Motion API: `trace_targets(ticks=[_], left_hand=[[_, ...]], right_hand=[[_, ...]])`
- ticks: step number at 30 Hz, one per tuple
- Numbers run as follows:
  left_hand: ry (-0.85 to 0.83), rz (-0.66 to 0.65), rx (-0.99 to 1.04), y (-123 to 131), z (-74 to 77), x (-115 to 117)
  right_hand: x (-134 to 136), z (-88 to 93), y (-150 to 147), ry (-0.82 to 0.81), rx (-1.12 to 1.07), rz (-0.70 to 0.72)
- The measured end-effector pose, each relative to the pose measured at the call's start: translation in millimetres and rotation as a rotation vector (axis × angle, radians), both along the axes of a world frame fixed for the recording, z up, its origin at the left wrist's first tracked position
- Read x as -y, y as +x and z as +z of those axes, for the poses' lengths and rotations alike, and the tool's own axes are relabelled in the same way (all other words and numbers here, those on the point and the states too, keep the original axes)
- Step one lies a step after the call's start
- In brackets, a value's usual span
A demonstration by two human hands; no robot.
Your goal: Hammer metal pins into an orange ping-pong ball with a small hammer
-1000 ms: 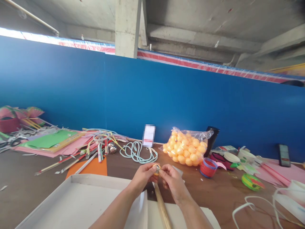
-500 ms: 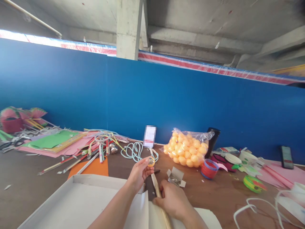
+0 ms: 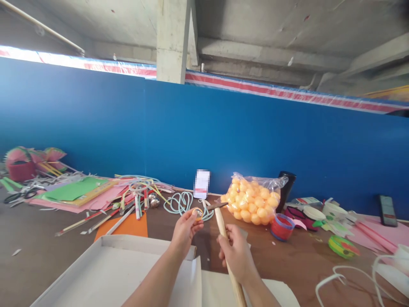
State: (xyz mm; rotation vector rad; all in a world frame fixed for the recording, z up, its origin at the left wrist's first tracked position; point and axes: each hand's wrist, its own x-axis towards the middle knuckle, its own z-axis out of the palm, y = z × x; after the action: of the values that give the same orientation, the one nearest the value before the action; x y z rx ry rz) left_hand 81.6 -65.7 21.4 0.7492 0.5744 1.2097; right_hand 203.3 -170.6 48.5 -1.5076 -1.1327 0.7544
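Wall (image 3: 243,140), one, smooth blue, two panels with a seam. Table (image 3: 300,260), one, brown, its near part covered or cut off in my head view. White box (image 3: 140,242), one, shallow cardboard, cropped by the lower edge. Bag (image 3: 275,183), one, clear crinkled plastic; I cannot count the orange balls (image 3: 252,209) overlapping inside. Hammer (image 3: 220,222), one: dark metal head, pale wooden handle whose end runs out of my view. Bare hands, two: right hand (image 3: 237,251) gripping the handle, left hand (image 3: 184,232) pinching a small round piece (image 3: 197,213). Carton (image 3: 244,233), one, grey, mostly hidden behind the right hand. That round piece, one, orange-rimmed with shiny middle, just left of the hammer's head; the left hand blocks some of it from me.
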Motion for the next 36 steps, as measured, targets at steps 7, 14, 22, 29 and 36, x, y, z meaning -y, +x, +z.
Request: trace_targets(ticks=[7, 14, 22, 29, 36], left_hand=[[-0.011, 0.102, -0.022, 0, -3.0, -3], [0.010, 0.101, -0.041, 2, -2.8, -4], [0.033, 0.116, -0.072, 1, -4.8, -4], [0.049, 0.134, -0.069, 1, -7.1, -6], [0.025, 0.137, -0.097, 1, -6.2, -5]], right_hand=[[7, 4.3, -13, 0.143, 0.001, -0.043], [7, -4.7, -9, 0.179, 0.209, 0.049], [7, -3.0, -10, 0.214, 0.260, 0.034], [8, -2.9, -10, 0.193, 0.225, 0.001], [9, 0.1, -14, 0.202, 0.171, 0.012]])
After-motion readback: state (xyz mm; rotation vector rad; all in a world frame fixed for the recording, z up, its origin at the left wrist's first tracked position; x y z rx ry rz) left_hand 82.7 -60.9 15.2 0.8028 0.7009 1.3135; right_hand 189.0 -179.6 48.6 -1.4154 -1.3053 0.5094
